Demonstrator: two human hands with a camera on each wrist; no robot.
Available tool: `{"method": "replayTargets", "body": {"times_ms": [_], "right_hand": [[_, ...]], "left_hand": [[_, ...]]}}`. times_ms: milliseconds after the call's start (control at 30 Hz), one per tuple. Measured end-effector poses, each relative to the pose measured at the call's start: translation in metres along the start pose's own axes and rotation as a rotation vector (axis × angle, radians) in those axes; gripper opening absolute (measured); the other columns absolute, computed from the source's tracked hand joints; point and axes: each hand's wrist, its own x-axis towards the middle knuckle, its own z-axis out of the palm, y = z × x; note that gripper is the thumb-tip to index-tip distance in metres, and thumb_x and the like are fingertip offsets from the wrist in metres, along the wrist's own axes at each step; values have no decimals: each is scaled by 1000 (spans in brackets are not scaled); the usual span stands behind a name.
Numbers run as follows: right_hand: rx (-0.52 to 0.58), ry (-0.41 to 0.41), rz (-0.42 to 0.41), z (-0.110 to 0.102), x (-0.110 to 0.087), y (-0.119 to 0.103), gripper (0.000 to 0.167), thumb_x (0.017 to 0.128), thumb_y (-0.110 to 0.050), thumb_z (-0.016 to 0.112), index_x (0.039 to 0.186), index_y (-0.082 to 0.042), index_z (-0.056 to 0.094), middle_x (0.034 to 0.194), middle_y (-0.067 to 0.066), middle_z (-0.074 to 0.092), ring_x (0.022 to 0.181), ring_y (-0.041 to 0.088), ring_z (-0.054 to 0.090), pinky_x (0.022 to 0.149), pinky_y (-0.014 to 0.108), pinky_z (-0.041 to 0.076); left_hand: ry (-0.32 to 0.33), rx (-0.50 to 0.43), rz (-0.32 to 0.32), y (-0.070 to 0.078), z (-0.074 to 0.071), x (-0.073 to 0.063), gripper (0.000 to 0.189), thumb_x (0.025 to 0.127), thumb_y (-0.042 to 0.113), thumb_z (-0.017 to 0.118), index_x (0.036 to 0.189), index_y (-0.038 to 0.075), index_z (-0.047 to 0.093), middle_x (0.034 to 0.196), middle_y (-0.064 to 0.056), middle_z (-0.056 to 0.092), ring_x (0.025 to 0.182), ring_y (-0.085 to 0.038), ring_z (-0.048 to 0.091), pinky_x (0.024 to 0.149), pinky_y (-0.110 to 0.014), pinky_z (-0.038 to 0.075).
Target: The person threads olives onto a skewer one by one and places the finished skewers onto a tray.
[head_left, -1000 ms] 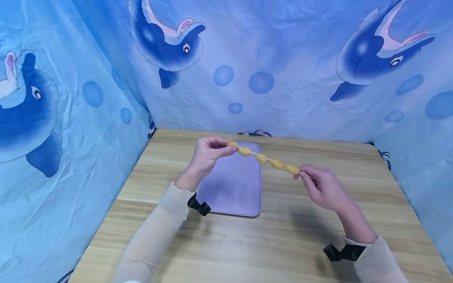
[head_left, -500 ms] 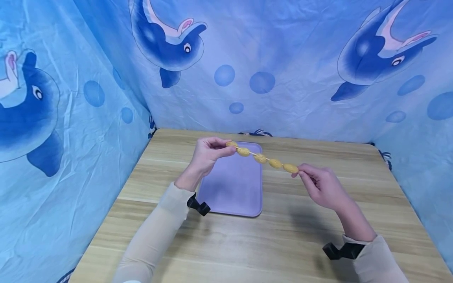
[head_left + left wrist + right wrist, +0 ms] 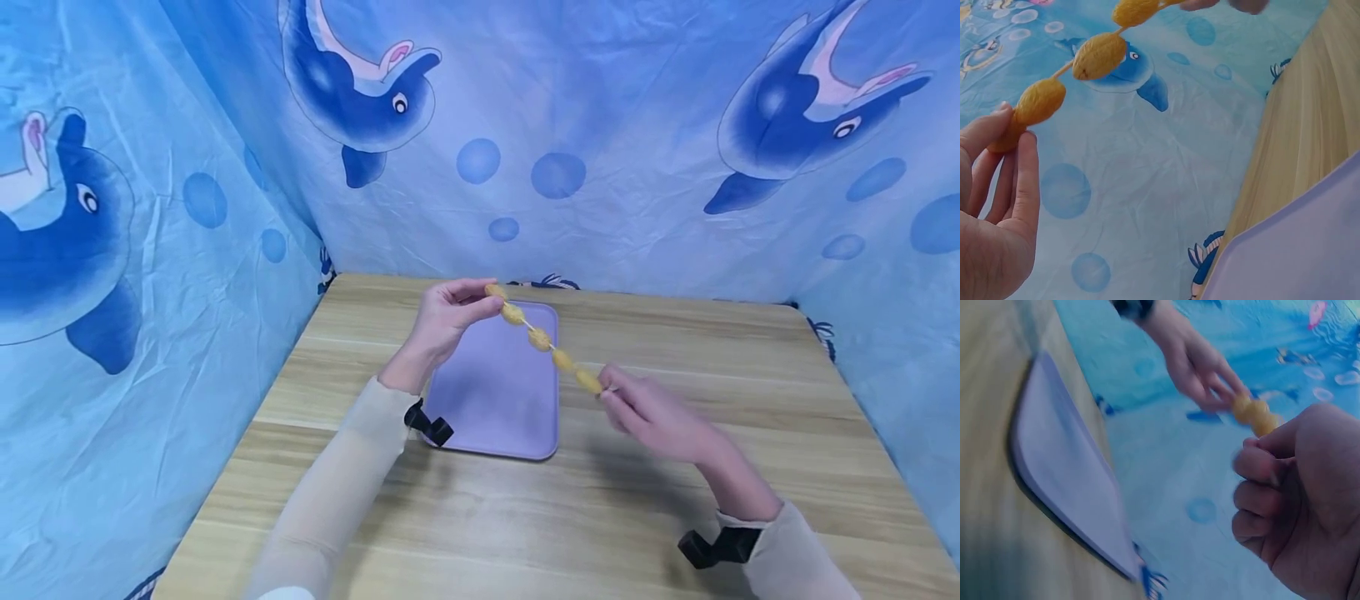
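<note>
A thin pale skewer (image 3: pixel 539 338) threaded with several wrinkled yellow oval pieces is held slantwise above the table. My left hand (image 3: pixel 447 323) pinches the piece at its far, upper end between thumb and fingers, as the left wrist view shows on that yellow piece (image 3: pixel 1007 139). At the lower end my right hand (image 3: pixel 651 414) pinches the stick just past the last piece. In the right wrist view the fingers of this hand (image 3: pixel 1310 494) are curled and blurred. Below the skewer, a flat lilac tray (image 3: pixel 495 400) lies on the table, partly overlapped by the left hand.
The wood-grain table (image 3: pixel 480 525) runs back to a blue curtain (image 3: pixel 622 233) printed with dolphins and bubbles, which also closes in both sides. A black camera mount sits on each wrist, one by the left cuff (image 3: pixel 429 423) and one by the right cuff (image 3: pixel 720 546).
My right hand has moved left and down toward me, so the skewer slants more steeply. My left hand has risen slightly and keeps its pinch.
</note>
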Motion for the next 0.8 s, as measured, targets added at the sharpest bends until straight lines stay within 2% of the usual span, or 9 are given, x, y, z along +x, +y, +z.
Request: {"method": "replayTargets", "body": {"times_ms": [67, 167, 267, 367, 467, 567, 633, 800], "right_hand": [[59, -23, 34, 11, 2, -4, 16, 110, -5, 56, 98, -15, 56, 69, -11, 52, 57, -2, 44, 45, 19, 42], [129, 9, 107, 30, 6, -9, 15, 105, -6, 65, 92, -13, 62, 72, -5, 59, 60, 1, 50, 47, 20, 46], [211, 42, 211, 52, 13, -13, 11, 101, -6, 70, 91, -8, 67, 70, 2, 64, 59, 4, 58, 47, 21, 51], [276, 55, 297, 75, 25, -16, 9, 100, -5, 72, 92, -1, 70, 71, 12, 70, 57, 8, 63, 46, 23, 55], [253, 91, 342, 96, 38, -14, 8, 96, -8, 76, 90, -3, 74, 75, 10, 75, 57, 8, 65, 47, 22, 56], [158, 129, 386, 112, 50, -8, 9, 92, -15, 82, 85, -12, 78, 75, -1, 76, 57, 5, 62, 48, 20, 53], [123, 139, 420, 120, 57, -5, 9, 90, -19, 85, 84, -14, 80, 75, -4, 77, 59, 4, 63, 50, 20, 53], [113, 120, 469, 135, 66, 2, 15, 86, -22, 88, 83, -9, 81, 71, -3, 77, 61, 3, 66, 54, 20, 57]], "left_hand": [[2, -12, -23, -2, 4, 6, 33, 93, -8, 77, 122, 5, 78, 96, 3, 82, 90, -11, 77, 87, -25, 68], [22, -6, -60, -6, 8, 15, 39, 95, -9, 72, 134, -7, 68, 95, 4, 81, 88, -9, 77, 86, -25, 69], [58, 2, -100, -13, 10, 23, 42, 96, -10, 71, 136, -14, 62, 92, 5, 81, 86, -8, 78, 84, -25, 69], [105, 31, -153, -25, 6, 31, 38, 94, -9, 74, 131, -13, 66, 91, 4, 81, 84, -9, 78, 84, -26, 69], [126, 137, -198, -42, 0, 38, 33, 94, -1, 79, 126, -7, 73, 98, -2, 82, 86, -9, 78, 85, -27, 69], [127, 270, -238, -58, -5, 45, 31, 93, 6, 82, 123, -2, 77, 111, -13, 82, 91, -11, 79, 89, -30, 69], [122, 355, -258, -68, -9, 49, 31, 93, 8, 83, 122, 0, 78, 117, -17, 80, 94, -14, 79, 93, -35, 69], [79, 598, -304, -83, -13, 52, 28, 95, 17, 82, 120, 5, 80, 115, -16, 81, 95, -21, 80, 97, -44, 67]]}}
